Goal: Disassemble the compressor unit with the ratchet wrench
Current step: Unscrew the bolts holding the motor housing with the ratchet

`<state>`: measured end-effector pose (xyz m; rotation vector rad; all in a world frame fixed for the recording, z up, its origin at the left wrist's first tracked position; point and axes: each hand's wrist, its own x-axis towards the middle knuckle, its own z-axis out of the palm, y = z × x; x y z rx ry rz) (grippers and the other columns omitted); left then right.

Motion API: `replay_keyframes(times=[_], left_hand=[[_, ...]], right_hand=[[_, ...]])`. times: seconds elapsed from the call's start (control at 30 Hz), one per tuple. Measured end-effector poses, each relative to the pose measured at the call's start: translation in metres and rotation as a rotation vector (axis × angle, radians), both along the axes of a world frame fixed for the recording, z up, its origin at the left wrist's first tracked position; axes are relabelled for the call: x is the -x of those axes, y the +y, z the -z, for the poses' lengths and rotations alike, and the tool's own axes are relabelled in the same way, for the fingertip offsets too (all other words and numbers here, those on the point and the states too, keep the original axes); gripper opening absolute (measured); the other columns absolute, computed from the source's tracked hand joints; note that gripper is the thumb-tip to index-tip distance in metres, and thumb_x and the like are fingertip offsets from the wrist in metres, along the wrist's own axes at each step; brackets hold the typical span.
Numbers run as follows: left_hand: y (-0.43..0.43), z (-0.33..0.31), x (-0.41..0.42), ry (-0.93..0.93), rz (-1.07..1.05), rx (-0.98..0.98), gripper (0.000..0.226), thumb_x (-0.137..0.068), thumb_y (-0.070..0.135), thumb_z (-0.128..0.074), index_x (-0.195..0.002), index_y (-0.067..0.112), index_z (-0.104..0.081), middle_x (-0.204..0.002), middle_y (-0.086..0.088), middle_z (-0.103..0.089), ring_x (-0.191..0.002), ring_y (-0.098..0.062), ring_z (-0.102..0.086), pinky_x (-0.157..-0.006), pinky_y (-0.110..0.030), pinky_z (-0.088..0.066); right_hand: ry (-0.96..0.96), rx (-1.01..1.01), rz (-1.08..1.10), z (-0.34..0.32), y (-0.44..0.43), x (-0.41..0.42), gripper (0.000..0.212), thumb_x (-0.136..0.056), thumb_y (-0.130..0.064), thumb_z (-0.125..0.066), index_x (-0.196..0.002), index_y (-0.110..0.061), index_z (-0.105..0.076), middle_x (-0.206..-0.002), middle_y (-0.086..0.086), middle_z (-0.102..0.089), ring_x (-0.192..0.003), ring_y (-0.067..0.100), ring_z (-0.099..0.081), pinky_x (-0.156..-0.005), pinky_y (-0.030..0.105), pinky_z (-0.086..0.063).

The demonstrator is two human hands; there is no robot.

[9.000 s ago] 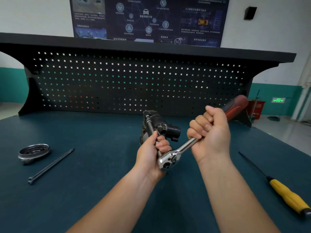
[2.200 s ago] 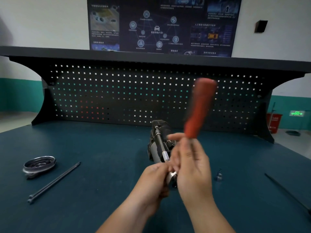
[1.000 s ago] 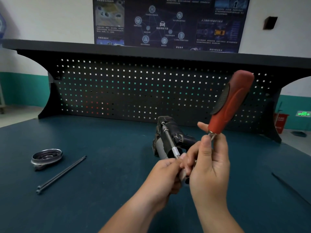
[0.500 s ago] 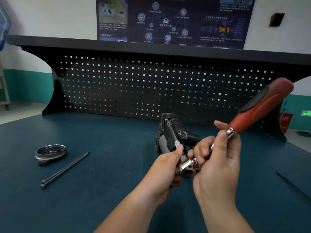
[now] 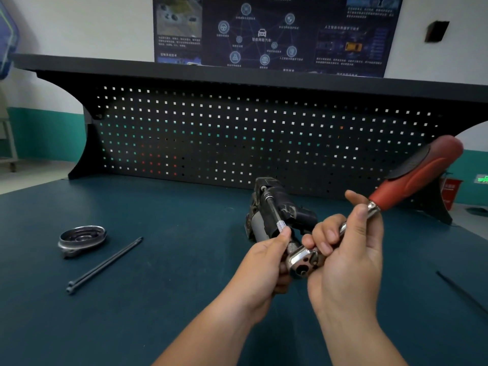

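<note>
Red, black and teal before you
Your ratchet wrench (image 5: 396,192) has a red-and-black handle; the desk (image 5: 132,326) is dark teal, the pegboard (image 5: 237,133) black, hole-dotted.

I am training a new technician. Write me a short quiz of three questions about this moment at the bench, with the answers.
1. True or false: the right hand holds the ratchet wrench by its red handle.
2. What lies on the table to the left of the compressor unit? A. a round metal cover and long black bolts; B. a hammer; C. a roll of tape.
3. Fill in: the left hand pinches the knurled end of the ____ that reaches the compressor unit.

Key: 1 false, it grips the bare metal shank near the head; 2 A; 3 extension bar.
</note>
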<state>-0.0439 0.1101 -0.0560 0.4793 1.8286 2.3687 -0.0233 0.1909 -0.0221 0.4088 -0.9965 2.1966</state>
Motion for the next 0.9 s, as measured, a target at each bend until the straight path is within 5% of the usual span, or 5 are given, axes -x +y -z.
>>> replay_keyframes(times=[0.9], left_hand=[[-0.0005, -0.0009, 0.0006, -0.058, -0.007, -0.048, 0.034, -0.095, 0.042, -0.044, -0.071, 0.018, -0.040, -0.050, 0.004, -0.029, -0.040, -0.006, -0.022, -0.039, -0.016, -0.020]], right_hand=[[0.071, -0.032, -0.048, 0.0015, -0.0005, 0.0023, 0.019, -0.086, -0.041, -0.048, -0.090, -0.028, -0.060, -0.050, -0.010, -0.038, -0.042, 0.004, -0.035, -0.047, 0.020, -0.042]])
